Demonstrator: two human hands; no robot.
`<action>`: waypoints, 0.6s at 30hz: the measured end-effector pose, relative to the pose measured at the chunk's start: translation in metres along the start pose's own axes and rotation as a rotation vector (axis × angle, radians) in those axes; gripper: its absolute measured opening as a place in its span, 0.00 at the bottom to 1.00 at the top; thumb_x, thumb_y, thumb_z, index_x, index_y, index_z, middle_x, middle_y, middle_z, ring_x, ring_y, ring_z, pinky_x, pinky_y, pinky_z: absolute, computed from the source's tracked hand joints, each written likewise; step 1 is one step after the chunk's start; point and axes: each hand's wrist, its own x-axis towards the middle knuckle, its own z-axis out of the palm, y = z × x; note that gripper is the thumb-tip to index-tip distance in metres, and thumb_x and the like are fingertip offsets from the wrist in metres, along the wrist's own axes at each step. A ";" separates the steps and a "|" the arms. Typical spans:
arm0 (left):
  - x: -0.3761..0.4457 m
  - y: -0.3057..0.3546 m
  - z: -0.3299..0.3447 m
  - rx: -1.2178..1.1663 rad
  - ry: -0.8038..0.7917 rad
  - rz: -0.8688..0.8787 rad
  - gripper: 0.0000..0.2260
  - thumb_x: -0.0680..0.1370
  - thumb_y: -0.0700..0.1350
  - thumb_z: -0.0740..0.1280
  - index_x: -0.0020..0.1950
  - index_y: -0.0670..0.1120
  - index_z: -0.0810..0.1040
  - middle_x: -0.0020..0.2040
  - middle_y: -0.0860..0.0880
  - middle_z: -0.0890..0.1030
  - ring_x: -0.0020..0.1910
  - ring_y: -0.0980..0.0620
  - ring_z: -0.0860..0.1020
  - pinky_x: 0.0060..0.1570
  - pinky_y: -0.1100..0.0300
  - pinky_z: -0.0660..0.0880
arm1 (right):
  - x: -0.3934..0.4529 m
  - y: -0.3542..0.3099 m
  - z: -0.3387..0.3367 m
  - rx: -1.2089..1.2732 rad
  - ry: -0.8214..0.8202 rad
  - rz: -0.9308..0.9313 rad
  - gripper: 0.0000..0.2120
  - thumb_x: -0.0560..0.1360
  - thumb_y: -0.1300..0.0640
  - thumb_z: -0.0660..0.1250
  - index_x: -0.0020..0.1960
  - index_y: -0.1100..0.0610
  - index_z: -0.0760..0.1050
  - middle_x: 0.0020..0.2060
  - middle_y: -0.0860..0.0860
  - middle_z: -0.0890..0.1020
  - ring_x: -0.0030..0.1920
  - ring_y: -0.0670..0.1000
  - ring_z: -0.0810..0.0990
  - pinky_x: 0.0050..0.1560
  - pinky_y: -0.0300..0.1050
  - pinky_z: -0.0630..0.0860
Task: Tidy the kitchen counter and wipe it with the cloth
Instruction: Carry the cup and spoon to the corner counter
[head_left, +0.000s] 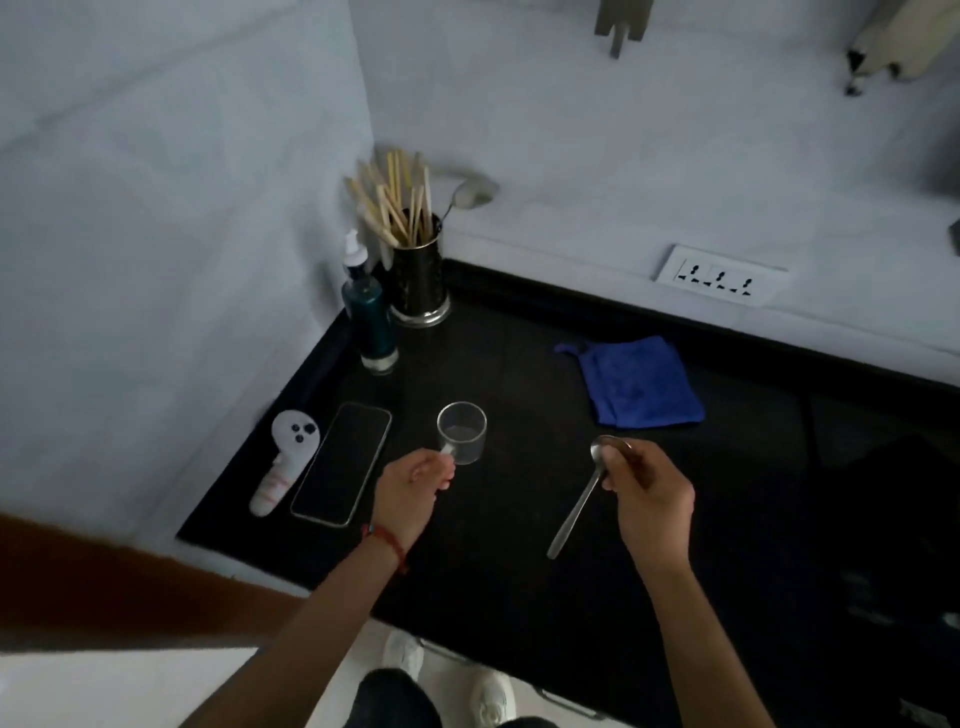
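A clear glass cup (464, 430) stands upright on the black counter (519, 561), and my left hand (413, 493) grips its handle. My right hand (649, 499) holds a metal spoon (582, 506) near the bowl end, with the handle pointing down toward the counter's front edge. A folded blue cloth (636, 382) lies flat farther back on the right, untouched by either hand.
A phone (341, 464) and a white controller (283, 462) lie at the counter's left edge. In the back corner stand a dark soap bottle (370, 317) and a metal holder of wooden sticks (418, 275). A wall socket (719, 275) sits above the back edge.
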 end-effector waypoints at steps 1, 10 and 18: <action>0.016 0.004 0.003 0.024 -0.019 0.004 0.11 0.76 0.43 0.63 0.35 0.49 0.78 0.36 0.50 0.80 0.37 0.54 0.77 0.40 0.61 0.72 | 0.005 -0.001 0.005 -0.009 0.022 0.005 0.11 0.74 0.60 0.66 0.43 0.43 0.73 0.39 0.46 0.80 0.39 0.44 0.80 0.38 0.34 0.76; 0.132 0.030 0.033 0.118 -0.154 0.020 0.09 0.77 0.45 0.61 0.38 0.51 0.76 0.39 0.53 0.79 0.37 0.56 0.77 0.37 0.64 0.71 | 0.044 -0.005 0.048 -0.071 0.182 0.093 0.05 0.74 0.60 0.65 0.49 0.53 0.76 0.39 0.45 0.80 0.43 0.37 0.78 0.37 0.34 0.73; 0.175 0.032 0.059 0.182 -0.147 -0.043 0.10 0.78 0.45 0.59 0.47 0.43 0.78 0.45 0.48 0.79 0.34 0.58 0.75 0.34 0.65 0.70 | 0.071 -0.008 0.056 -0.100 0.240 0.088 0.05 0.74 0.60 0.64 0.49 0.54 0.76 0.38 0.44 0.79 0.43 0.38 0.78 0.36 0.34 0.73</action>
